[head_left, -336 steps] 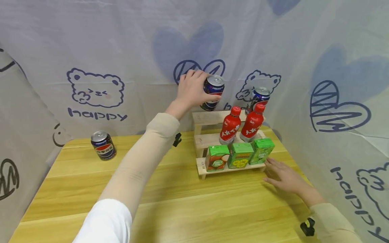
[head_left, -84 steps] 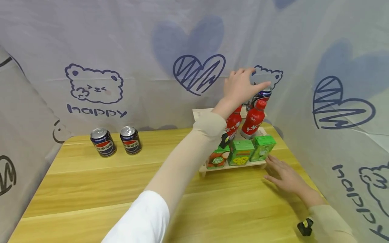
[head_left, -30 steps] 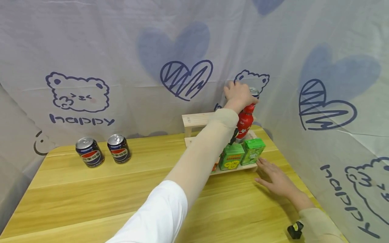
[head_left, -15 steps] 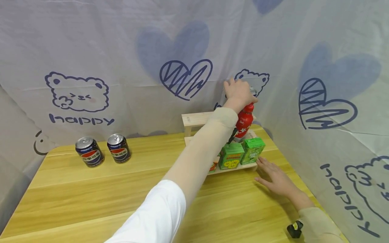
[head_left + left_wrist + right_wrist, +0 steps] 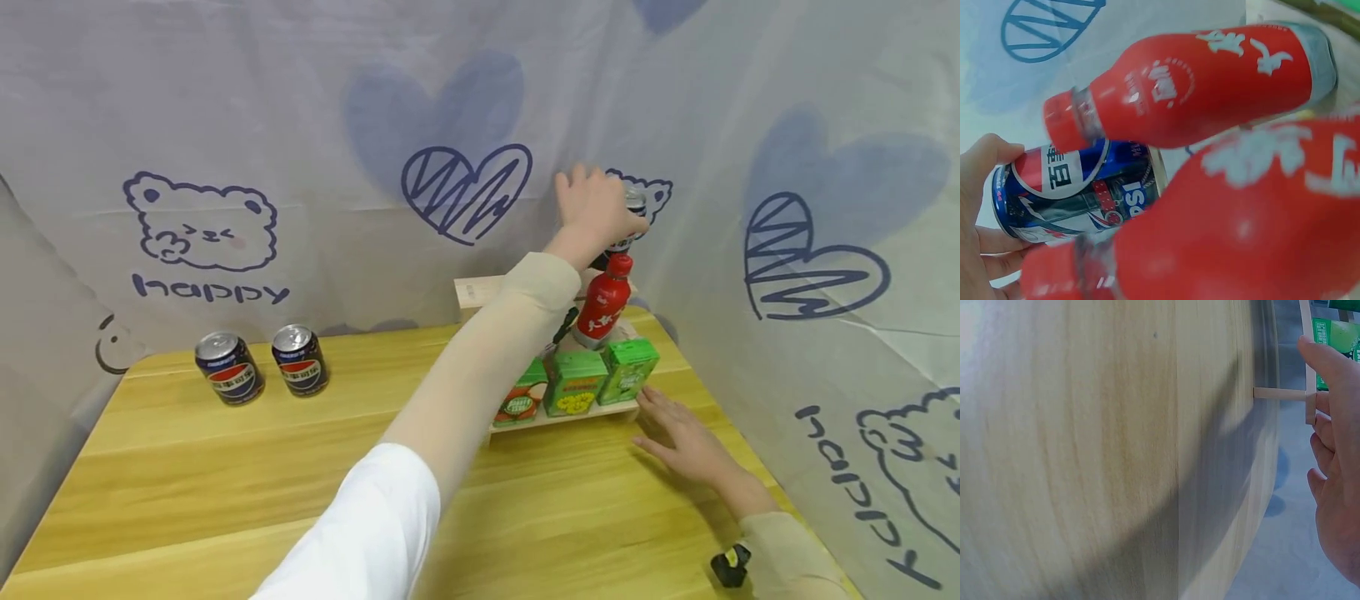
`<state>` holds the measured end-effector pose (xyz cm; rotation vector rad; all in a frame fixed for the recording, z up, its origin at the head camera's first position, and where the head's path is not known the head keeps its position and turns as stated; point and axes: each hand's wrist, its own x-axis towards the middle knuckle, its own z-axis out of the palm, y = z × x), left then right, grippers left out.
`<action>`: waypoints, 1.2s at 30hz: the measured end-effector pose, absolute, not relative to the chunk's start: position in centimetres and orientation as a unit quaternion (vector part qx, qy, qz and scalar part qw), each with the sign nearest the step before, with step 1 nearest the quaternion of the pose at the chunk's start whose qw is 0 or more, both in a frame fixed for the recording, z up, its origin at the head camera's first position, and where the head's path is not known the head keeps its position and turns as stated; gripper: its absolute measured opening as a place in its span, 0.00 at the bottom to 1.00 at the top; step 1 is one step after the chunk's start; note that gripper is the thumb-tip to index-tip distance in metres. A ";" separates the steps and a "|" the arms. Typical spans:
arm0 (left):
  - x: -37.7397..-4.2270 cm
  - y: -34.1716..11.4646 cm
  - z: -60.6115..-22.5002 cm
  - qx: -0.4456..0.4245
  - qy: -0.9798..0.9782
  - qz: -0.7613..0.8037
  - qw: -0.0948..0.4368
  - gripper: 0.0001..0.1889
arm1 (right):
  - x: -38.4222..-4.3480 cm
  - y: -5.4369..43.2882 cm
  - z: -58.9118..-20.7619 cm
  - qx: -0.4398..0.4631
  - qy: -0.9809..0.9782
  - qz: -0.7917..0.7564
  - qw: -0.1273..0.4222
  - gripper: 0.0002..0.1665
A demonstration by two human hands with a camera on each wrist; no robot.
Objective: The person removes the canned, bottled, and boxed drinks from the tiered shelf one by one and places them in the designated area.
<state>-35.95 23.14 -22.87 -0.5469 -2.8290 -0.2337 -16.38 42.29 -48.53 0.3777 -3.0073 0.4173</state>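
High on the right, my left hand [image 5: 592, 208] grips a Pepsi can [image 5: 1079, 194] round its side, thumb and fingers on opposite sides. The can appears raised over the top shelf of a small wooden tiered rack [image 5: 476, 292]. Two red bottles stand on the middle shelf; the nearer red bottle [image 5: 1254, 212] fills much of the left wrist view, the other red bottle [image 5: 1197, 87] lies beyond it. My forearm mostly hides one of them in the head view. At the rack's lower right end my right hand [image 5: 686, 442] rests its fingertips, fingers loosely extended.
Two dark blue cans, an outer can [image 5: 228, 371] and an inner can [image 5: 300, 362], stand side by side on the wooden table [image 5: 225, 492] at left. Green juice boxes [image 5: 576, 385] line the lowest shelf. Patterned fabric [image 5: 337, 192] hangs behind and at right.
Since half a second ago my left hand has risen with the Pepsi can. Earlier it carried another can, which now stands second on the left of the table. My right hand stays put.
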 end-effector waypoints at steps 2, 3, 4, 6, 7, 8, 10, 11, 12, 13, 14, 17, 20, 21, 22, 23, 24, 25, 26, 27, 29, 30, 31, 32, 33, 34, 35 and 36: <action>-35.9 22.6 -22.3 -0.194 -0.969 -0.081 0.131 0.26 | -16.4 42.3 -48.5 0.124 -0.982 0.137 0.042 0.45; -35.8 22.3 -22.1 -0.197 -0.968 -0.083 0.133 0.26 | -16.4 42.3 -48.5 0.124 -0.982 0.135 0.043 0.45; -35.8 22.0 -21.9 -0.199 -0.967 -0.086 0.134 0.26 | -16.4 42.3 -48.6 0.125 -0.982 0.135 0.045 0.45; -35.7 21.4 -21.6 -0.203 -0.966 -0.087 0.137 0.26 | -16.3 42.3 -48.5 0.126 -0.982 0.135 0.048 0.45; -35.6 21.0 -21.4 -0.204 -0.965 -0.087 0.138 0.26 | -16.3 42.2 -48.5 0.128 -0.981 0.135 0.049 0.45; -35.6 20.7 -21.2 -0.205 -0.965 -0.087 0.141 0.26 | -16.2 42.2 -48.5 0.129 -0.981 0.135 0.052 0.44; -35.5 19.9 -20.9 -0.207 -0.963 -0.090 0.147 0.26 | -16.2 42.0 -48.5 0.128 -0.981 0.136 0.054 0.44; -35.4 19.5 -20.7 -0.207 -0.963 -0.089 0.150 0.26 | -16.2 42.0 -48.4 0.128 -0.981 0.136 0.052 0.44; -35.3 19.1 -20.6 -0.206 -0.963 -0.088 0.151 0.27 | -16.2 42.0 -48.4 0.128 -0.981 0.136 0.049 0.44; -35.3 18.6 -20.4 -0.206 -0.963 -0.088 0.151 0.27 | -16.2 41.9 -48.4 0.127 -0.981 0.136 0.045 0.45; -35.2 18.2 -20.2 -0.204 -0.963 -0.088 0.153 0.28 | -16.2 41.9 -48.3 0.127 -0.981 0.137 0.044 0.45; -34.9 17.1 -19.9 -0.201 -0.963 -0.086 0.155 0.33 | -16.1 41.8 -48.2 0.129 -0.981 0.138 0.038 0.45; -34.6 16.0 -19.7 -0.200 -0.963 -0.084 0.161 0.37 | -15.8 41.8 -48.2 0.129 -0.981 0.138 0.043 0.45; -34.5 15.6 -19.6 -0.200 -0.962 -0.085 0.163 0.37 | -15.7 41.8 -48.2 0.130 -0.981 0.137 0.046 0.44; -34.5 15.3 -19.6 -0.200 -0.962 -0.087 0.166 0.37 | -15.7 41.9 -48.2 0.130 -0.981 0.137 0.050 0.44; -34.5 15.0 -19.6 -0.200 -0.961 -0.087 0.170 0.38 | -15.7 42.0 -48.2 0.132 -0.980 0.136 0.053 0.44; -34.5 14.6 -19.7 -0.199 -0.960 -0.089 0.174 0.38 | -15.7 42.1 -48.2 0.132 -0.980 0.135 0.055 0.44; -34.5 14.2 -19.7 -0.199 -0.959 -0.090 0.179 0.38 | -15.7 42.1 -48.2 0.134 -0.980 0.135 0.059 0.44; -34.5 13.8 -19.8 -0.198 -0.958 -0.092 0.184 0.37 | -15.8 42.2 -48.2 0.136 -0.980 0.135 0.062 0.44; -34.5 13.5 -19.9 -0.196 -0.958 -0.092 0.189 0.38 | -15.8 42.2 -48.2 0.137 -0.979 0.134 0.064 0.44; -34.4 12.7 -20.1 -0.193 -0.957 -0.092 0.196 0.38 | -15.9 42.3 -48.2 0.138 -0.979 0.135 0.063 0.44; -34.4 12.3 -20.2 -0.191 -0.957 -0.092 0.200 0.37 | -15.9 42.4 -48.2 0.138 -0.979 0.136 0.062 0.44; -34.4 12.0 -20.2 -0.189 -0.957 -0.092 0.201 0.37 | -15.9 42.5 -48.1 0.137 -0.979 0.140 0.059 0.44; -34.4 11.6 -20.3 -0.188 -0.957 -0.093 0.203 0.37 | -15.9 42.5 -48.1 0.136 -0.979 0.140 0.058 0.44; -34.3 11.3 -20.4 -0.186 -0.956 -0.094 0.204 0.37 | -15.9 42.6 -48.1 0.134 -0.979 0.140 0.056 0.44; -34.3 11.0 -20.4 -0.185 -0.957 -0.093 0.205 0.36 | -15.9 42.7 -48.1 0.132 -0.980 0.140 0.053 0.44; -34.3 10.6 -20.5 -0.183 -0.957 -0.093 0.206 0.37 | -15.9 42.8 -48.1 0.131 -0.980 0.139 0.051 0.44; -34.2 10.3 -20.6 -0.182 -0.957 -0.094 0.208 0.37 | -15.9 42.8 -48.0 0.131 -0.980 0.139 0.050 0.44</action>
